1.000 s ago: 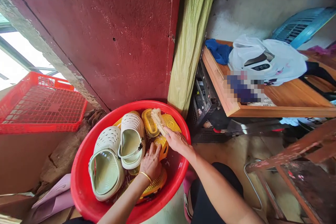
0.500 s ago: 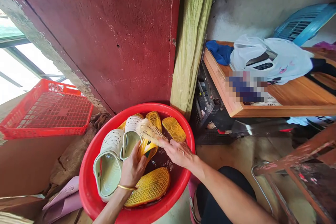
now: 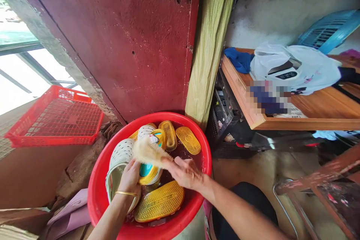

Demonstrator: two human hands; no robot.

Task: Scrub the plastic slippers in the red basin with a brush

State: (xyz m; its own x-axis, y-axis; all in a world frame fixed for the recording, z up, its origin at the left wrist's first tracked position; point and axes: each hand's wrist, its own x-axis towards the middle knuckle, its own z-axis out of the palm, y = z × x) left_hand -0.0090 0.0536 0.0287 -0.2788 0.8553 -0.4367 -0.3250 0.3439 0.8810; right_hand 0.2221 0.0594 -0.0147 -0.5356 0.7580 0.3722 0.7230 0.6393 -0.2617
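Note:
A red basin holds dark water and several shoes. My left hand is closed on a yellow slipper with a turquoise patch, tilted over the basin. My right hand grips a pale-bristled scrubbing brush, blurred by motion; its bristles lie over the slipper and hide part of it. To the left, a whitish clog with holes leans in the basin, partly behind my left hand. A yellow sole faces up near the front, and more yellow soles lie at the back.
Beside the basin, lilac slippers lie on the floor. A red plastic crate is at the left. A maroon door rises behind the basin. To the right stand a wooden table with a white bag and a worn chair.
My left hand has turned the yellow slipper and moved slightly left, showing its turquoise patch. The brush has swung left and lower in my right hand. The view has shifted slightly.

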